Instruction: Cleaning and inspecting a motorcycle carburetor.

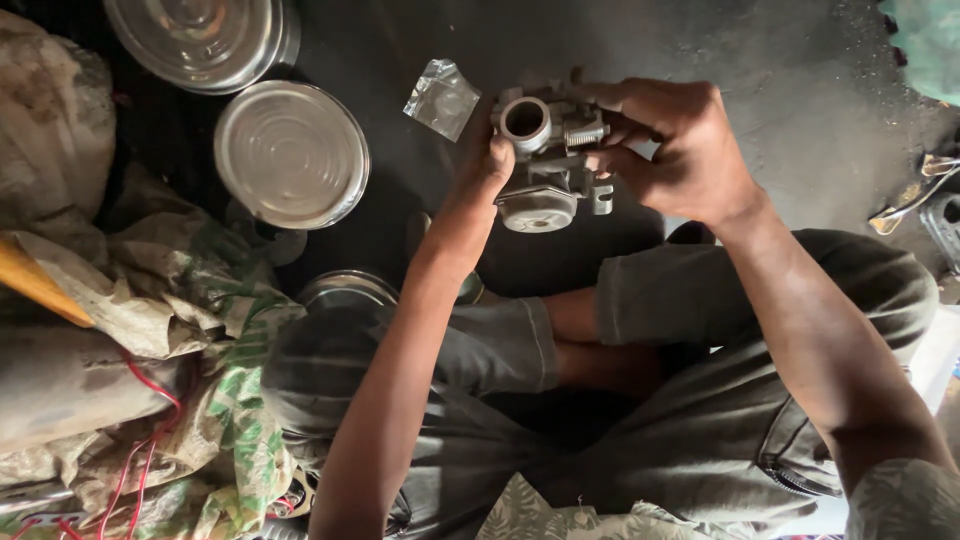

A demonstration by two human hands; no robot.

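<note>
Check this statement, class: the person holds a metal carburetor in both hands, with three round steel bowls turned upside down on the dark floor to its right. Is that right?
Wrong in one respect: the head view shows the steel bowls to the left of the carburetor, not the right. Both the left hand and right hand do hold it.

Dark, grimy floor [760, 70] (sunlit at right), round steel lids [290, 152], crumpled sacks [215, 330] at left.

left arm reaches up from the near left, left hand [487, 168] with fingers curled; right arm slants in from the near right, right hand [672, 145] with wrist bent, fingers pinched
</note>
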